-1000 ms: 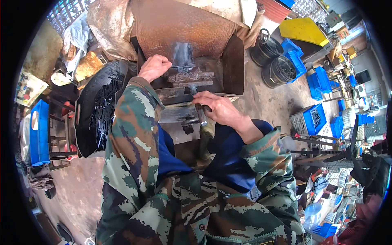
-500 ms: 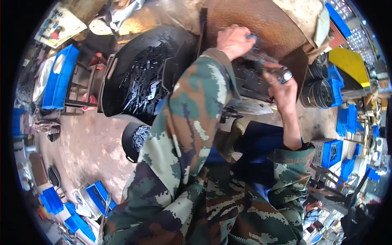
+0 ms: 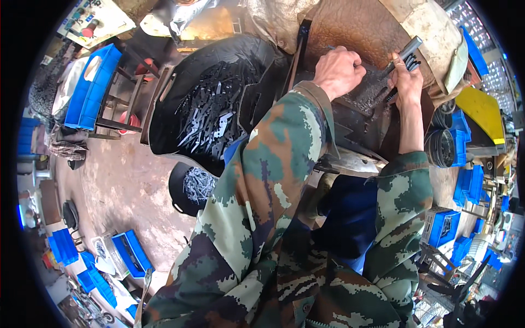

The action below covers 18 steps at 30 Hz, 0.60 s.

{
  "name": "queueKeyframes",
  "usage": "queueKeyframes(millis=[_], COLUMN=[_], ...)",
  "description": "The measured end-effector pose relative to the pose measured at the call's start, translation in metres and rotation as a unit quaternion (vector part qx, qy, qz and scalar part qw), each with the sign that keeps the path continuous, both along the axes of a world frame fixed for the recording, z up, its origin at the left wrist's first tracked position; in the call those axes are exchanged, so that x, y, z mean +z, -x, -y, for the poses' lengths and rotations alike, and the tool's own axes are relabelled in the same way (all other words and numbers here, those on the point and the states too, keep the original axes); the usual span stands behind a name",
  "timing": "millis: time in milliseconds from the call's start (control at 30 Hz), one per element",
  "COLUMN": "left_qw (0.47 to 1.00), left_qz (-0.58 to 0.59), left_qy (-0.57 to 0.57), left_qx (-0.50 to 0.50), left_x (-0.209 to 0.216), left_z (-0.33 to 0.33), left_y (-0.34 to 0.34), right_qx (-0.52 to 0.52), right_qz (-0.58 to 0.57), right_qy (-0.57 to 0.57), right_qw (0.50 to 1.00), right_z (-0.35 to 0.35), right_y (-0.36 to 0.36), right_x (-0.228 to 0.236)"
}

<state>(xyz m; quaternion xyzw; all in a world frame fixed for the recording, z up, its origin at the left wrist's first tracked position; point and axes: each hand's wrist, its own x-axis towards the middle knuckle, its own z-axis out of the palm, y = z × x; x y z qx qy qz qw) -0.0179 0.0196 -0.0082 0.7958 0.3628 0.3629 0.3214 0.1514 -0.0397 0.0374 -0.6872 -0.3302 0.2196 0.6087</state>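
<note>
My left hand (image 3: pixel 337 72) is closed over the dark worktop, its fingers curled under. A small bluish bit shows at its far side, but what the fingers hold is hidden. To the right, my right hand (image 3: pixel 408 83) is wrapped round a grey metal rod (image 3: pixel 410 47) with a round end, which slants up to the right. Several black toothed strips (image 3: pixel 414 64) stick out of the same hand. Below the hands lies the dark metal worktop (image 3: pixel 347 119), with a worn brown leather-like sheet (image 3: pixel 350 30) behind it.
Left of the worktop, a large black bin (image 3: pixel 164 128) holds many dark flat metal pieces. A smaller black bucket (image 3: pixel 178 188) with grey pieces stands below it. Blue crates (image 3: pixel 90 93) sit at the left, and black buckets (image 3: pixel 442 147) at the right beside a yellow panel (image 3: pixel 481 112).
My right hand has moved up and to the right, away from the worktop's middle, with the rod now tilted upward. My left hand has shifted slightly right and down. The whole view has shifted a little.
</note>
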Motion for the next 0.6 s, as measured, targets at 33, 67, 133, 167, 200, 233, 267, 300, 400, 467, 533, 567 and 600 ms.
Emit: queueKeyframes(millis=[33, 67, 133, 167, 200, 233, 267, 300, 400, 467, 533, 567, 600], left_qw=[1.000, 1.000, 0.999, 0.999, 0.997, 0.995, 0.990, 0.988, 0.969, 0.958, 0.948, 0.947, 0.930], left_qz=[-0.005, 0.014, 0.026, 0.026, 0.027, 0.019, 0.012, -0.014, -0.102, -0.190, -0.288, -0.287, -0.324], left_qy=[0.001, -0.009, -0.018, 0.001, 0.022, -0.037, -0.096, -0.091, -0.165, -0.150, -0.088, -0.090, -0.123], left_qx=[0.003, -0.004, -0.014, -0.040, -0.072, -0.085, -0.101, -0.122, -0.151, -0.155, -0.104, -0.108, -0.125], left_x=[0.000, 0.005, 0.016, 0.026, 0.033, 0.038, 0.045, 0.054, 0.043, 0.019, -0.016, -0.027, -0.038], left_z=[-0.001, 0.000, -0.003, -0.007, -0.012, -0.019, -0.027, -0.039, -0.087, -0.114, -0.135, -0.136, -0.138], left_y=[0.002, 0.003, 0.007, 0.013, 0.017, 0.022, 0.029, 0.054, 0.120, 0.158, 0.195, 0.200, 0.204], right_qx=[0.002, 0.001, 0.004, 0.006, 0.001, -0.006, -0.005, 0.015, 0.028, 0.036, 0.041, 0.037, 0.033], right_qz=[-0.008, -0.015, -0.028, -0.009, 0.012, 0.018, 0.009, 0.023, 0.035, 0.019, 0.004, 0.007, 0.010], right_qy=[-0.001, -0.002, -0.007, 0.000, 0.009, 0.037, 0.035, 0.056, 0.076, 0.001, 0.007, 0.007, 0.008], right_qw=[1.000, 1.000, 1.000, 1.000, 1.000, 0.999, 0.999, 0.998, 0.996, 0.999, 0.999, 0.999, 0.999], right_z=[-0.002, -0.002, -0.007, -0.010, -0.008, -0.004, 0.002, 0.000, -0.005, -0.008, -0.010, -0.008, -0.007], right_y=[0.000, -0.003, -0.014, -0.017, -0.023, -0.022, -0.030, -0.025, -0.019, -0.022, -0.016, -0.018, -0.020], right_x=[0.000, -0.002, -0.008, -0.010, -0.011, -0.005, -0.001, 0.003, 0.002, -0.005, -0.006, -0.007, -0.007])
